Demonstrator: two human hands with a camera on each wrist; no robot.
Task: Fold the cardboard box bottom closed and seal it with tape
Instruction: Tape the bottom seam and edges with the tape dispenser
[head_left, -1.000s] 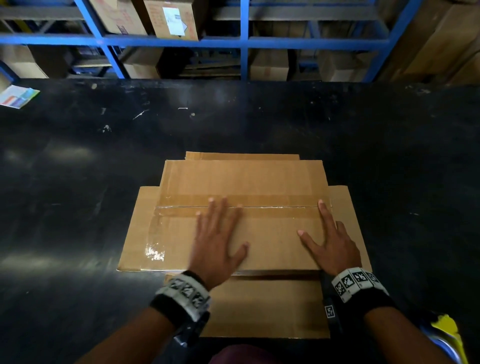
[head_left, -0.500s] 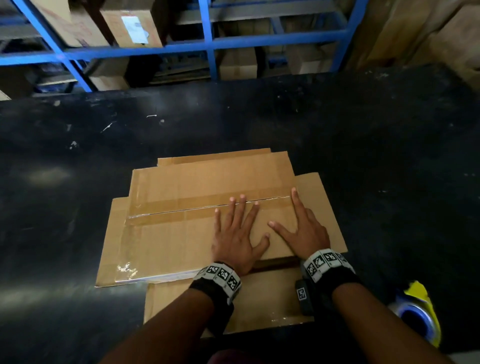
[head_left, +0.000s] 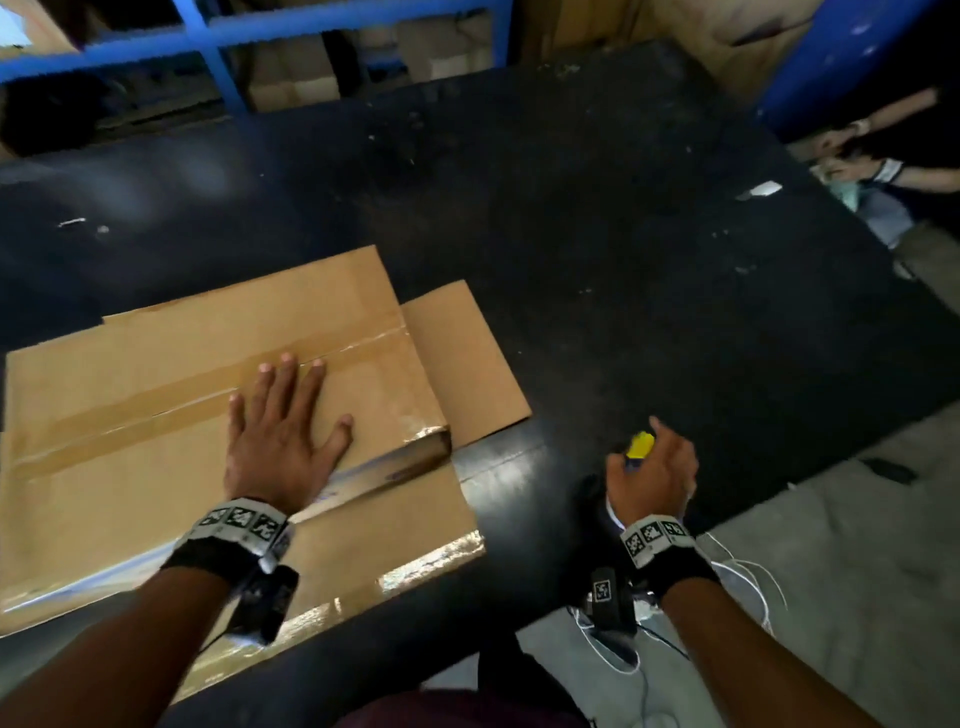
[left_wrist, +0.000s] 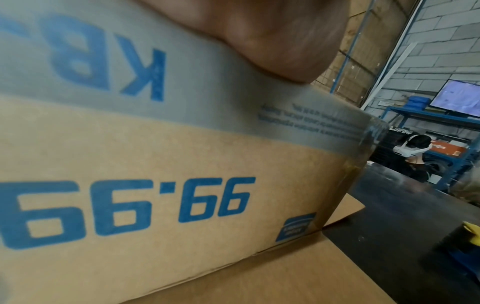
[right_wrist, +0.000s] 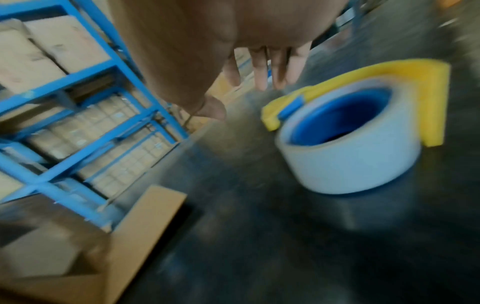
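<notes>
Big black table (head_left: 597, 218) takes up most of the view, with the cardboard box (head_left: 156, 415) sitting bottom-up on its near left part, flaps folded shut and a shiny strip of tape (head_left: 171, 410) already along the seam. Left hand (head_left: 283, 441) lies flat on top of it, fingers straight and spread. Right hand (head_left: 652, 470) is off to the right over the yellow tape dispenser (right_wrist: 358, 131), fingers loose, not gripping it.

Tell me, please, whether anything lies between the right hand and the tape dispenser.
Nothing visible does. The right hand hangs open just above the yellow-and-blue tape dispenser with its white roll on the black table, only bare tabletop near them. The brown cardboard box lies off to its left.
</notes>
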